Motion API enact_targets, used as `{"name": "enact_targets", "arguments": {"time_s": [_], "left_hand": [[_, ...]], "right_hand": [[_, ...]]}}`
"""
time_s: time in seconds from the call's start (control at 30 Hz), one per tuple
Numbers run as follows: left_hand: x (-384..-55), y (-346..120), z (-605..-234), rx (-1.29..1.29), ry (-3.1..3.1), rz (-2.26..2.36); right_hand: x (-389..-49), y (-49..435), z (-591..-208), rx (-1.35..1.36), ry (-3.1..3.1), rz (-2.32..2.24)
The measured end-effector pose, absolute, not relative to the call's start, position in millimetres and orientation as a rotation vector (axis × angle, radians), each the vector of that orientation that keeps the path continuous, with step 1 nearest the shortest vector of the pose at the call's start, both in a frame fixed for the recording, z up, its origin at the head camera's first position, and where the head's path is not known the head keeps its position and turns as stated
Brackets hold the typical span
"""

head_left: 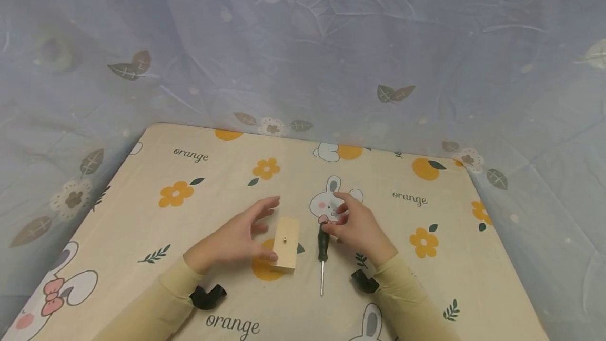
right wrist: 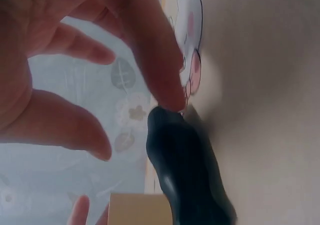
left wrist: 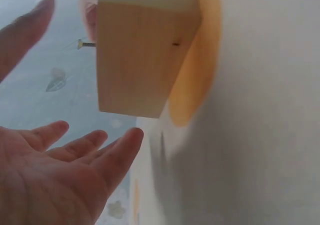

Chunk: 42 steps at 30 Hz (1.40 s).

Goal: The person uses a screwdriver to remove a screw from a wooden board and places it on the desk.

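Screwdriver just beside the right hand, thumb and fingers apart
Wooden block just beside the left hand, whose fingers also spread apart.

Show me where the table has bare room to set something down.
The table shows only printed cloth left of the left hand, right of the right hand, and beyond both toward the far edge. The middle is crowded: the wooden block lies between the left hand and the screwdriver.

The block is pale yellow, the screwdriver handle near-black, the tablecloth orange-flowered cream.
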<state>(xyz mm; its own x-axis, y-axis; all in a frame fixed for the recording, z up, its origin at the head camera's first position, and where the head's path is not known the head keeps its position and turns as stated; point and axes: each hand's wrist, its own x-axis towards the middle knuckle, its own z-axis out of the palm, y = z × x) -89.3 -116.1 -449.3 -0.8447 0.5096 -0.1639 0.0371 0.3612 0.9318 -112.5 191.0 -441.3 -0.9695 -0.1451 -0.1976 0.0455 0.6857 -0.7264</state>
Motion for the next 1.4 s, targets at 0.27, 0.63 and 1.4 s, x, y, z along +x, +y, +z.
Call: {"name": "enact_targets", "arguments": {"time_s": [0.27,0.63,1.4], "left_hand": [[-83.7,-115.2,-459.7,0.471,2.120,1.490],[-79.5,-110.4,-468.3,0.527,2.075,1.493],[-81.8,-99.5,-463.6,0.514,2.066,1.561]], "right_hand": [[-106.0,177.4,-448.3,-0.126,2.759,-0.949],[-97.9,158.6,-456.4,-0.095,2.811,-0.819],[-109.5,173.2,-443.7,0.014,2.881,-1.016]]}}
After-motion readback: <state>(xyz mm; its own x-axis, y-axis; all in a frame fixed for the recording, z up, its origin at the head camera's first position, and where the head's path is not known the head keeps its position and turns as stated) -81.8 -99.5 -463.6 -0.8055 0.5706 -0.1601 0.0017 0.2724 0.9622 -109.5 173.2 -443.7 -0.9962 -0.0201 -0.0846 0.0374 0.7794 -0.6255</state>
